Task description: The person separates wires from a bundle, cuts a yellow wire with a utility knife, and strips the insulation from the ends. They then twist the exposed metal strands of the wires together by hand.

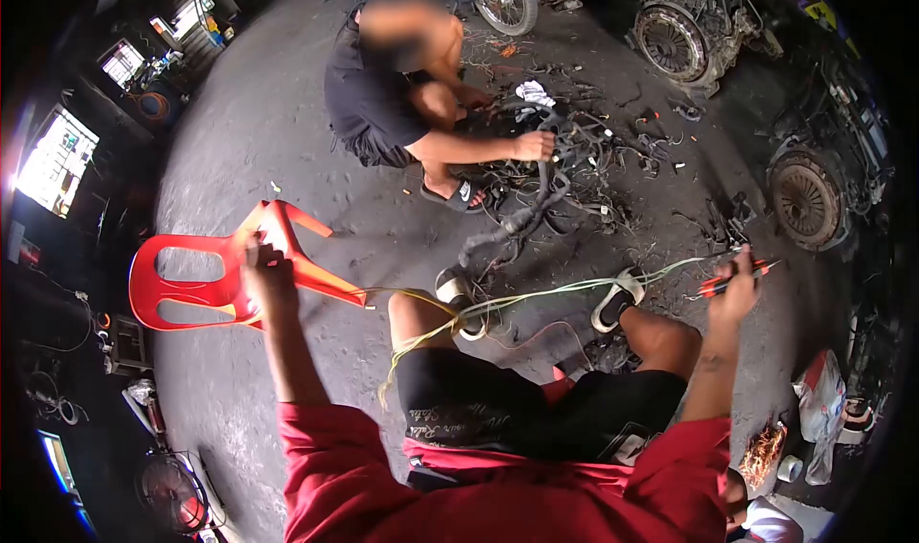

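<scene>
My right hand [735,292] is wrapped round red-handled pliers [710,287], out to the right past my knee. A bundle of thin pale green and yellow wires [574,287] stretches from close by that hand across my shoes to my left thigh, where yellow ends [407,350] hang down. My left hand [268,273] is closed and raised in front of the red plastic chair [191,244], slightly blurred. One yellow strand runs from the bundle toward it; what its fingers hold I cannot make out.
A person [383,93] crouches ahead, gripping a thick black wiring harness [522,220] beside a heap of cut cable scraps [613,151]. Engines [670,41] stand at the right, a motorcycle wheel [505,2] at the back. Copper wire [764,444] and a plastic bag [819,399] lie lower right.
</scene>
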Action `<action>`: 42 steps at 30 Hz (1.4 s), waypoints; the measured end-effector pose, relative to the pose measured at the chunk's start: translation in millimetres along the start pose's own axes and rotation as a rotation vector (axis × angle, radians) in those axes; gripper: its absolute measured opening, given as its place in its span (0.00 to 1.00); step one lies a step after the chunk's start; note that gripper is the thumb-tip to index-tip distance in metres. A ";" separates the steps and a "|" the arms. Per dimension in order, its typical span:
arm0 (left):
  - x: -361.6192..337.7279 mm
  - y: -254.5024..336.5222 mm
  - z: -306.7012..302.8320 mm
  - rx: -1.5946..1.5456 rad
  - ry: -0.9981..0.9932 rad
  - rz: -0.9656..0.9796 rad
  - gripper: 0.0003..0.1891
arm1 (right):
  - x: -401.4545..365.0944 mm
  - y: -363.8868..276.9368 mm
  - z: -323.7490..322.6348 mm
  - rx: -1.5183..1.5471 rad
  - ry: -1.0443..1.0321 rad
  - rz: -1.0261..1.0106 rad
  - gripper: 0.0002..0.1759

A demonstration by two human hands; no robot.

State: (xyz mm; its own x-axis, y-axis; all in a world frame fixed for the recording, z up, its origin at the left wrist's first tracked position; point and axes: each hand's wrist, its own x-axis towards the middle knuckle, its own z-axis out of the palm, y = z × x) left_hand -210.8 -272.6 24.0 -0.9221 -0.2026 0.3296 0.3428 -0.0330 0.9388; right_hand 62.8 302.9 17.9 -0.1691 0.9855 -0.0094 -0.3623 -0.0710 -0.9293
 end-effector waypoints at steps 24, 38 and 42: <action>7.3 224.4 -337.2 0.599 0.834 0.315 0.13 | 13.9 12.2 50.3 -1.178 -1.166 -0.616 0.14; -159.8 131.8 -192.7 0.568 0.267 -0.127 0.13 | -243.4 -44.6 285.4 -0.158 -1.330 -0.619 0.06; -215.1 101.3 -202.2 0.377 0.237 -0.302 0.15 | -301.1 -62.6 305.0 -0.043 -1.513 -0.311 0.08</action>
State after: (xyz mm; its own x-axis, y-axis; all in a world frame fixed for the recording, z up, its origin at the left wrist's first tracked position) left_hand 58.6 -430.2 28.0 -0.8888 -0.4557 0.0483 -0.0601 0.2205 0.9735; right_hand -143.2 -36.4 191.5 -0.8435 -0.1127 0.5252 -0.5366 0.1306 -0.8337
